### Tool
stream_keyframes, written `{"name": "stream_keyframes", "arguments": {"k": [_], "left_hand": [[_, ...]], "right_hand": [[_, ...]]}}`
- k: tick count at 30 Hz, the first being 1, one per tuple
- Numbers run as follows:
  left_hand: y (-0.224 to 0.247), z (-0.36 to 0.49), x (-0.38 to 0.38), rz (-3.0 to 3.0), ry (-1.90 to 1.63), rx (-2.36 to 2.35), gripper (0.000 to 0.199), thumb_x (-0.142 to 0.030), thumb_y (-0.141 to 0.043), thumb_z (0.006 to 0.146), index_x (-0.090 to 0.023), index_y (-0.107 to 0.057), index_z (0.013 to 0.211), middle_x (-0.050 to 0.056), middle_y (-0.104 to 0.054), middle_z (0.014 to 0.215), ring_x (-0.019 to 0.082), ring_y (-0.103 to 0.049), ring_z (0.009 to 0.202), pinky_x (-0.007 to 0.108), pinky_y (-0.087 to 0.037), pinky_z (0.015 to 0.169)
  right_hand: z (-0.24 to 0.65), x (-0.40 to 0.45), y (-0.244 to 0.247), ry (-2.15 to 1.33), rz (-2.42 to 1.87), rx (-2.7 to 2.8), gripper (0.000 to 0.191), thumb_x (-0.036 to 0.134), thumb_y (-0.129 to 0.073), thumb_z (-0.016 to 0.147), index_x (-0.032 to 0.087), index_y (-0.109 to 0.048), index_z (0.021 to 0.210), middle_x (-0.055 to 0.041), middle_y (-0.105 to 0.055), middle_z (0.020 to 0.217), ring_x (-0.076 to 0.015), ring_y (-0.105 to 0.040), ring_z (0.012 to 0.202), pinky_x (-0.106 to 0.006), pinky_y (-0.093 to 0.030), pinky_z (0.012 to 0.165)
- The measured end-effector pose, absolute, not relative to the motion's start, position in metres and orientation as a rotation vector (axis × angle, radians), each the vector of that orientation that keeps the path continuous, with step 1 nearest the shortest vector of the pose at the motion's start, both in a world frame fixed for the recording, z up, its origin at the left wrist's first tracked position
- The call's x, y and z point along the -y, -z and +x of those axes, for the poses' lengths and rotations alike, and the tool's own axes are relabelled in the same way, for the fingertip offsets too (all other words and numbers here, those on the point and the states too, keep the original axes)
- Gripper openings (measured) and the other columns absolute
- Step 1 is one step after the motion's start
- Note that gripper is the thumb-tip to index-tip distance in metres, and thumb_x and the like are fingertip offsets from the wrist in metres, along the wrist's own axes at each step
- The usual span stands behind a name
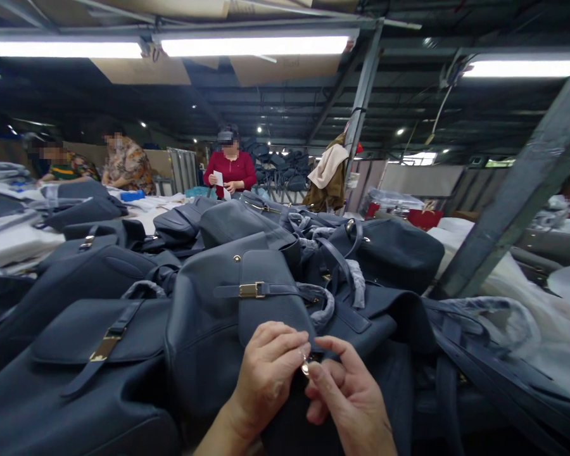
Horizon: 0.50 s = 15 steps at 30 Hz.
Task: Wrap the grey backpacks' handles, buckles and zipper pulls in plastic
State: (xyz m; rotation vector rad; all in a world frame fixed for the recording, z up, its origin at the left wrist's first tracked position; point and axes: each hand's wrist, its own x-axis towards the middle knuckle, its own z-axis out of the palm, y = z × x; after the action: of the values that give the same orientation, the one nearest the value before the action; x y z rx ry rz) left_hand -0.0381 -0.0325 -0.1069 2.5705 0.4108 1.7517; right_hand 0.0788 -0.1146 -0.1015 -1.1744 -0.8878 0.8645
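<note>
Under fluorescent tubes in a factory hall, a person in a red top stood holding a slip of white paper beyond a long bench heaped with dark navy pebbled-leather backpacks. The nearest backpack had a rounded flap crossed by a strap with a gold buckle. At the flap's lower edge, the left hand and right hand were held close together in a narrow pinch, their fingertips closing on a small shiny metal fitting. The fingers covered most of the fitting, so its shape was hard to make out, and what it joined on the bag was hidden. The frame cut off the backpack's lower part.
</note>
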Motion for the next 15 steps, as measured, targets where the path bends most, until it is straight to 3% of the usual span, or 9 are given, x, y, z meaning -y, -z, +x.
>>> {"name": "stream_keyframes", "arguments": {"k": [5,7,9,12,15], "left_hand": [[0.106,-0.043,0.033,2.545,-1.743,-0.416,0.019,-0.016,-0.051,0.095,-0.019,-0.07,0.094,0.006,-0.076,0.094,0.018,-0.066,0.088,0.036,-0.055,0.082],[0.105,-0.044,0.034,2.496,-1.732,-0.437,0.018,-0.016,-0.053,0.094,-0.019,-0.07,0.095,0.006,-0.076,0.094,0.017,-0.065,0.088,0.034,-0.055,0.081],[0.105,-0.045,0.035,2.446,-1.733,-0.446,0.016,-0.014,-0.055,0.093,-0.019,-0.07,0.094,0.006,-0.076,0.093,0.017,-0.065,0.087,0.033,-0.056,0.08],[0.108,-0.045,0.036,2.403,-1.756,-0.437,0.015,-0.012,-0.056,0.091,-0.018,-0.069,0.091,0.005,-0.075,0.09,0.018,-0.064,0.085,0.034,-0.056,0.079],[0.11,-0.044,0.036,2.388,-1.794,-0.42,0.013,-0.01,-0.057,0.09,-0.018,-0.068,0.088,0.005,-0.075,0.087,0.018,-0.063,0.083,0.034,-0.055,0.078]], "right_hand": [[0.087,0.11,0.103,-0.652,-1.391,1.175,0.037,0.056,-0.06,0.085,0.02,-0.061,0.076,0.0061,-0.052,0.047,-0.0085,-0.05,0.037,-0.018,-0.042,0.044],[0.088,0.113,0.102,-0.62,-1.421,1.162,0.038,0.057,-0.057,0.087,0.021,-0.058,0.075,0.0071,-0.048,0.041,-0.009,-0.048,0.038,-0.018,-0.041,0.045],[0.089,0.118,0.097,-0.711,-1.368,1.105,0.039,0.06,-0.056,0.086,0.021,-0.059,0.08,0.0053,-0.054,0.046,-0.0094,-0.049,0.039,-0.019,-0.041,0.044],[0.091,0.127,0.089,-0.855,-1.254,1.015,0.041,0.059,-0.067,0.078,0.019,-0.061,0.078,-0.0012,-0.068,0.07,-0.0081,-0.054,0.04,-0.019,-0.044,0.04],[0.09,0.132,0.086,-0.949,-1.24,0.937,0.043,0.053,-0.081,0.066,0.017,-0.058,0.066,0.0006,-0.064,0.066,-0.0089,-0.058,0.044,-0.016,-0.045,0.037]]}}
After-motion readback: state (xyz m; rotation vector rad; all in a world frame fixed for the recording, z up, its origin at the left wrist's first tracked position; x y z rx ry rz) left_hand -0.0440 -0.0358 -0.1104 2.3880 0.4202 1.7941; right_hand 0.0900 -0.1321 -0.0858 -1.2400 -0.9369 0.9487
